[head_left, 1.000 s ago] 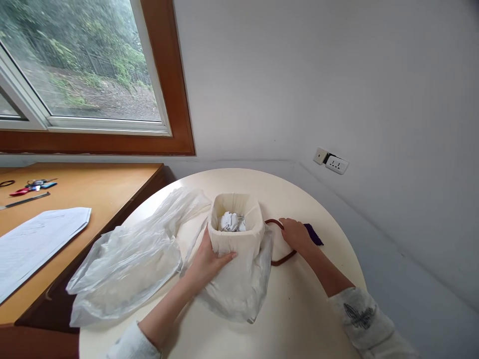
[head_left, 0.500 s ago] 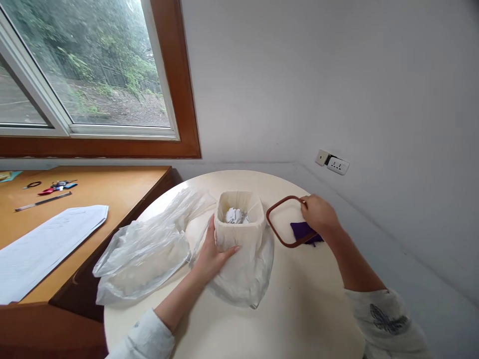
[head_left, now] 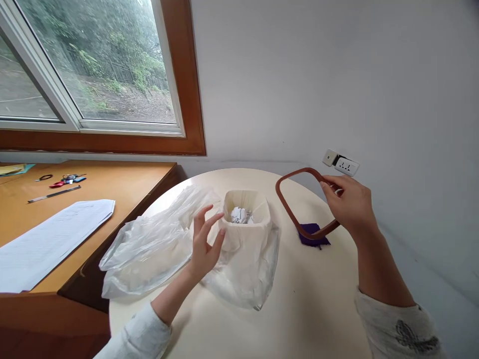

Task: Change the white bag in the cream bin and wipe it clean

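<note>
A small bin (head_left: 247, 227) stands on the round table, lined with a whitish plastic bag (head_left: 243, 279) folded over its rim and spreading round its base. Crumpled white paper (head_left: 241, 215) lies inside it. Just left of the bin's rim, my left hand (head_left: 206, 244) is raised with fingers apart and holds nothing. My right hand (head_left: 348, 202) grips one side of a brown, rounded square ring (head_left: 286, 204), held tilted above the table to the right of the bin. Below the ring lies a dark purple cloth (head_left: 310, 233).
Another clear plastic bag (head_left: 149, 254) lies spread on the left of the round table (head_left: 288, 314). A wooden desk (head_left: 123, 179) beside it carries paper sheets (head_left: 56, 239), a pen (head_left: 54, 194) and keys (head_left: 73, 178). A wall with a socket (head_left: 347, 165) stands behind.
My left hand has let go of the bin's side and risen with its fingers spread. My right hand has lifted the brown ring up and to the right.
</note>
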Motion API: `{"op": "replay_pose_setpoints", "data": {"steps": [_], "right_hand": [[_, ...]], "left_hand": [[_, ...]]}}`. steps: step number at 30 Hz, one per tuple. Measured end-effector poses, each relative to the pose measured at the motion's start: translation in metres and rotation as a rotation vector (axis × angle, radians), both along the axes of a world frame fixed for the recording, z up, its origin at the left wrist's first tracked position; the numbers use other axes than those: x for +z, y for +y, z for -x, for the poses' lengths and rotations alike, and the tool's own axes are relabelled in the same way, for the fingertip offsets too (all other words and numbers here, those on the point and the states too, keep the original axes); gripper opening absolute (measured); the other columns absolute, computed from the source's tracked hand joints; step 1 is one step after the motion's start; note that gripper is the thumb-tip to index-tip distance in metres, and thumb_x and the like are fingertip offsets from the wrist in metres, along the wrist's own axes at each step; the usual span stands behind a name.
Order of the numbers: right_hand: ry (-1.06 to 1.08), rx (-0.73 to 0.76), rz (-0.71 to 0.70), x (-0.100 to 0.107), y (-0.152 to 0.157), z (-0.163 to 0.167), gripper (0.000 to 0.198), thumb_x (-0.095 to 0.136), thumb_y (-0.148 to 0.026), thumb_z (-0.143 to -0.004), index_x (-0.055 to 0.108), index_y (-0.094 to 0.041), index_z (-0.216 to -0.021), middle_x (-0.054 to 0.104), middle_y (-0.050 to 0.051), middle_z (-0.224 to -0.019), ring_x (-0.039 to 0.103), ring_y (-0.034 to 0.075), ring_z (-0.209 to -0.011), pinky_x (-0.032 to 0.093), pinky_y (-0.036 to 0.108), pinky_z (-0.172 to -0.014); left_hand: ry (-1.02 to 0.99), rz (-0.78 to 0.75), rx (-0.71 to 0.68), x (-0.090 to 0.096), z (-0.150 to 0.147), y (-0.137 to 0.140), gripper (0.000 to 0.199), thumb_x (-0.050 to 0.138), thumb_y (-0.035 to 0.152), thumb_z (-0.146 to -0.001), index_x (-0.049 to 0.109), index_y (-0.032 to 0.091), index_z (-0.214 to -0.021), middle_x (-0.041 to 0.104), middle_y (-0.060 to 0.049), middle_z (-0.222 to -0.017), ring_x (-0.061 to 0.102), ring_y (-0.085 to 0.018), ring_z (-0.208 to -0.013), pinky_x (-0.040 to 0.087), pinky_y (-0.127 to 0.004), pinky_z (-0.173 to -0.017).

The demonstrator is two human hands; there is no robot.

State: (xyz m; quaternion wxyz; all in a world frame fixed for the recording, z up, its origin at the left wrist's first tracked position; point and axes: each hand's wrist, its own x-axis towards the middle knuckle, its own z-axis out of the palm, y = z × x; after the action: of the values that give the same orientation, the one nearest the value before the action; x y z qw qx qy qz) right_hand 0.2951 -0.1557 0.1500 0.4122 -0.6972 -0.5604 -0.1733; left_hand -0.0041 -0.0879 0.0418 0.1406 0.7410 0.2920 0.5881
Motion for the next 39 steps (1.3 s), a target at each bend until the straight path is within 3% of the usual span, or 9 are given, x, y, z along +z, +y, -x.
{"op": "replay_pose_setpoints", "data": {"steps": [4, 6, 9, 14, 19, 24, 28, 34, 39], "right_hand": [[-0.022, 0.124, -0.064, 0.009, 0.018, 0.033, 0.019, 0.05, -0.024, -0.082, 0.066, -0.019, -0.09, 0.062, 0.003, -0.076, 0.053, 0.014, -0.065, 0.042, 0.028, -0.064], [-0.016, 0.194, -0.079, 0.012, 0.026, 0.049, 0.02, 0.049, -0.023, -0.083, 0.066, -0.019, -0.092, 0.062, 0.003, -0.078, 0.053, 0.014, -0.066, 0.042, 0.027, -0.063], [0.01, 0.271, -0.091, 0.014, 0.036, 0.067, 0.02, 0.048, -0.022, -0.084, 0.066, -0.02, -0.093, 0.063, 0.002, -0.078, 0.052, 0.012, -0.065, 0.042, 0.026, -0.062], [0.095, 0.342, -0.086, 0.016, 0.052, 0.079, 0.019, 0.05, -0.021, -0.083, 0.067, -0.02, -0.091, 0.063, 0.001, -0.078, 0.05, 0.011, -0.065, 0.041, 0.024, -0.061], [0.176, 0.369, -0.024, 0.014, 0.063, 0.082, 0.019, 0.052, -0.022, -0.081, 0.067, -0.02, -0.093, 0.059, -0.001, -0.072, 0.048, 0.01, -0.062, 0.041, 0.022, -0.061], [0.156, 0.351, 0.129, 0.01, 0.063, 0.087, 0.038, 0.049, -0.019, -0.079, 0.059, -0.021, -0.116, 0.038, -0.008, -0.052, 0.034, 0.008, -0.049, 0.038, 0.02, -0.055], [0.123, 0.356, 0.281, 0.009, 0.063, 0.087, 0.047, 0.044, -0.017, -0.078, 0.051, -0.02, -0.125, 0.031, -0.008, -0.052, 0.031, 0.008, -0.048, 0.035, 0.02, -0.052], [0.069, 0.351, 0.543, 0.006, 0.067, 0.081, 0.028, 0.039, -0.019, -0.078, 0.06, -0.021, -0.095, 0.033, -0.007, -0.051, 0.03, 0.01, -0.049, 0.028, 0.022, -0.047], [0.027, 0.355, 0.647, 0.003, 0.069, 0.077, 0.015, 0.039, -0.019, -0.076, 0.053, -0.021, -0.072, 0.04, -0.005, -0.051, 0.034, 0.011, -0.05, 0.026, 0.023, -0.046]], "left_hand": [[-0.102, 0.112, -0.054, 0.043, -0.003, 0.007, 0.013, 0.049, 0.024, -0.086, 0.061, 0.02, -0.088, 0.056, -0.005, -0.094, 0.055, -0.018, -0.094, 0.046, -0.033, -0.083], [-0.037, 0.306, -0.156, 0.068, -0.007, 0.011, 0.019, 0.045, 0.03, -0.088, 0.06, 0.018, -0.09, 0.059, -0.003, -0.077, 0.058, -0.015, -0.075, 0.047, -0.029, -0.072], [0.064, 0.508, -0.314, 0.1, -0.015, 0.016, 0.03, 0.041, 0.038, -0.089, 0.06, 0.017, -0.1, 0.057, -0.001, -0.068, 0.053, -0.011, -0.057, 0.045, -0.024, -0.055], [0.053, 0.539, -0.376, 0.124, -0.019, 0.025, 0.033, 0.045, 0.042, -0.086, 0.063, 0.017, -0.096, 0.053, 0.001, -0.057, 0.048, -0.009, -0.048, 0.039, -0.02, -0.043], [0.113, 0.56, -0.3, 0.129, -0.017, 0.042, 0.032, 0.054, 0.037, -0.082, 0.062, 0.016, -0.104, 0.053, 0.002, -0.055, 0.048, -0.009, -0.049, 0.038, -0.02, -0.044], [0.017, 0.556, -0.199, 0.122, -0.017, 0.065, 0.034, 0.057, 0.037, -0.079, 0.06, 0.018, -0.107, 0.055, 0.001, -0.063, 0.052, -0.011, -0.057, 0.038, -0.021, -0.048], [0.116, 0.561, -0.133, 0.115, -0.015, 0.077, 0.035, 0.056, 0.039, -0.077, 0.06, 0.019, -0.106, 0.059, -0.002, -0.071, 0.054, -0.013, -0.063, 0.04, -0.023, -0.053], [0.42, 0.575, -0.038, 0.105, -0.015, 0.085, 0.03, 0.053, 0.04, -0.078, 0.065, 0.02, -0.097, 0.065, -0.004, -0.082, 0.056, -0.015, -0.066, 0.043, -0.026, -0.057], [0.533, 0.558, -0.016, 0.1, -0.018, 0.087, 0.028, 0.05, 0.038, -0.078, 0.064, 0.021, -0.096, 0.066, -0.004, -0.086, 0.057, -0.015, -0.066, 0.046, -0.027, -0.058]]}}
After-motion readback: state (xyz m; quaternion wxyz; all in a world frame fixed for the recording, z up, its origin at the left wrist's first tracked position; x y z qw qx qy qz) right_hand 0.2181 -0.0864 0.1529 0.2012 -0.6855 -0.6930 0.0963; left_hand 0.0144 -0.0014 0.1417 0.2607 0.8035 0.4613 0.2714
